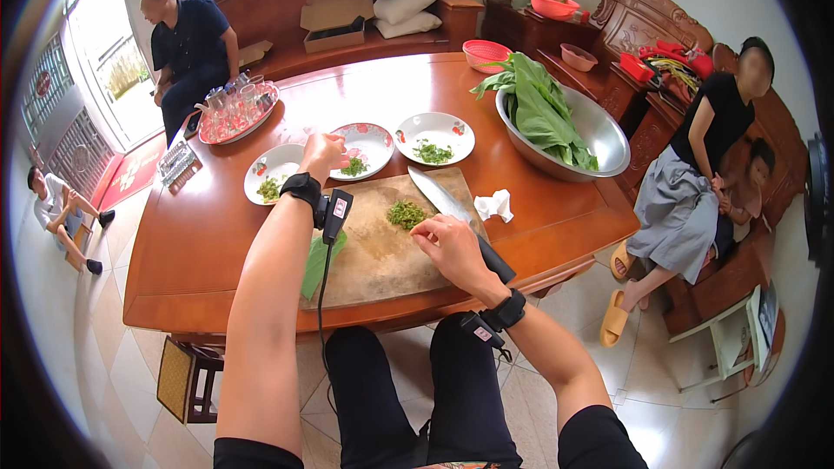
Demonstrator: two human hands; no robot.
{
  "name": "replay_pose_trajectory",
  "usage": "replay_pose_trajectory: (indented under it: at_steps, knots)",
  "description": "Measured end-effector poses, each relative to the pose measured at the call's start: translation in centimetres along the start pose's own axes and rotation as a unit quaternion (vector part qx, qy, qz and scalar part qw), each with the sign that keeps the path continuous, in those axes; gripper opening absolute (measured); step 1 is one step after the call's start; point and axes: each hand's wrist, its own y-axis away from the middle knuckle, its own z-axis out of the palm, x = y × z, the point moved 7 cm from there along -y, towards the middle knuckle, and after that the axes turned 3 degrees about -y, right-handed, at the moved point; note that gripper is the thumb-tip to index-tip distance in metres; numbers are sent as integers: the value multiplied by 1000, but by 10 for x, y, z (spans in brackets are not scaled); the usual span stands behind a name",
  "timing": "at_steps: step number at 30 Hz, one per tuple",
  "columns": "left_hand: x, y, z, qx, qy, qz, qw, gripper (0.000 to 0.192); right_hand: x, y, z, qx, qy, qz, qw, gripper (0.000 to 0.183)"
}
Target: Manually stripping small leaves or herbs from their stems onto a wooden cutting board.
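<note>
My left hand (322, 155) reaches over the gap between the left white plate (294, 155) and the middle pink-patterned plate (374, 133). Its fingers are bent, and what they hold, if anything, is hidden. Loosely curled, my right hand (453, 251) hovers at the edge of a pile of chopped greens (405, 214) on the wooden cutting board (384, 277). I see nothing in its fingers. A kitchen knife (440, 193) lies along the board's right side, its black handle partly under my right hand. Small heaps of chopped greens rest on all three plates, including the right white plate (449, 130).
A leaf piece (319, 264) lies at the board's left edge. Crumpled tissue (495, 206) is right of the knife. Beyond stands a steel basin (606, 127) of large leaves (544, 111). A tray of glasses (238, 124) sits far left. Several people sit around the room.
</note>
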Motion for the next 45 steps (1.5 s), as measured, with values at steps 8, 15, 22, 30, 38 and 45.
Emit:
replay_pose_trajectory:
  at_steps: [8, 15, 22, 30, 38, 45]
  knots:
    - [9, 18, -3, 67, -191, 63, 977, 34, 9, -4, -5, -5, -4, 28, 1000, 10]
    - [11, 91, 55, -92, -17, 126, 988, 30, 31, -16, -23, 8, -90, 94, 991, 16]
    - [-25, 172, 73, -165, -24, 135, 977, 29, 16, -24, -20, -4, -156, 78, 985, 19]
    - [-23, 191, 81, -202, 122, 43, 971, 31, 6, -24, -15, -26, -174, 68, 982, 19]
    - [-40, 192, 77, -287, 309, -89, 902, 27, -9, -23, -2, -24, -174, 44, 984, 18]
    - [-51, 188, 74, -241, 312, -120, 911, 25, -22, -22, -3, -38, -172, -8, 984, 22]
